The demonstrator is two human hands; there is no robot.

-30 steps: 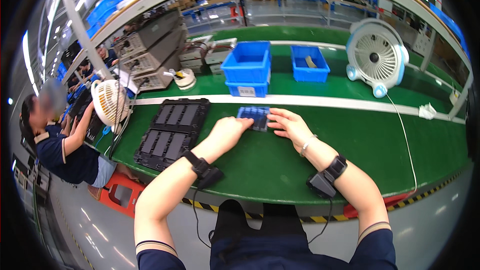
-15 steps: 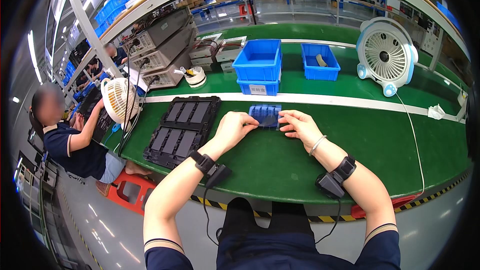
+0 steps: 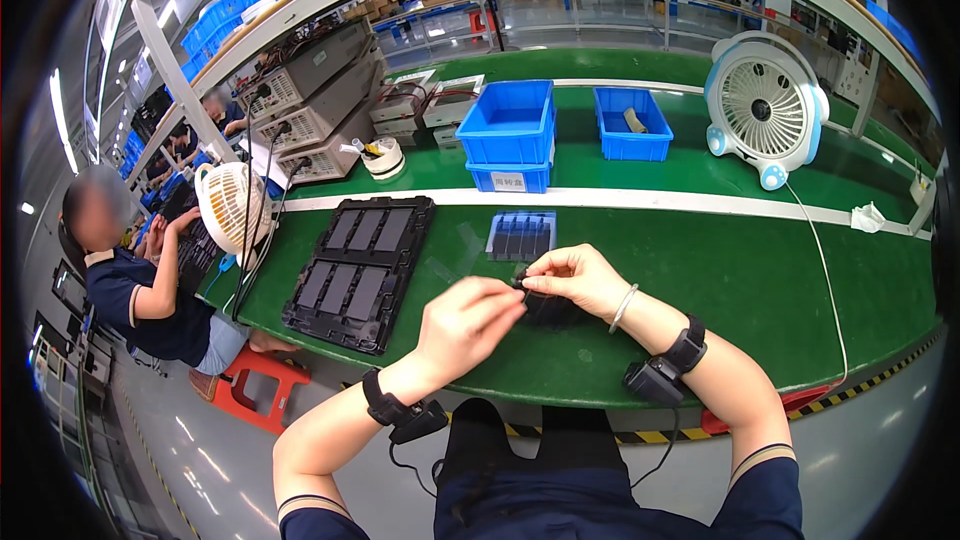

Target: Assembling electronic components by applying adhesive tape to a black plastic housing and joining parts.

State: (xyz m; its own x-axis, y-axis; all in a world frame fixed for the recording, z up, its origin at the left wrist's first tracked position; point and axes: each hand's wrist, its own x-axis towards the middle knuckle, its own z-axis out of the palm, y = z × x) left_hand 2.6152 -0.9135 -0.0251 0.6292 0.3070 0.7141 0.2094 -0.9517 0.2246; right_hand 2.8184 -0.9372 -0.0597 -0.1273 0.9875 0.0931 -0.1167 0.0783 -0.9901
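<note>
My right hand (image 3: 583,282) pinches a small black piece (image 3: 520,278) between thumb and fingertips above the green bench. Close on its left, my left hand (image 3: 468,325) has its fingers pressed together, slightly smeared by motion; whatever they grip is hidden. Just beyond both hands lies a blue film sheet (image 3: 521,236) bearing several dark strips. A faint clear film (image 3: 455,252) shows on the bench left of that sheet. Further left rests a black tray (image 3: 358,273) with two rows of grey rectangular pieces in its pockets.
Stacked blue bins (image 3: 508,125), another blue bin (image 3: 634,125) and a white-blue fan (image 3: 768,105) stand at the back. The fan's cord (image 3: 822,270) crosses the right side. Metal-cased instruments (image 3: 320,110) and a white fan (image 3: 232,208) are at left, beside a seated co-worker (image 3: 150,290).
Both hands have left the blue film sheet and come nearer to me. The sheet now lies flat on the bench, and a small black piece has appeared in my right fingertips.
</note>
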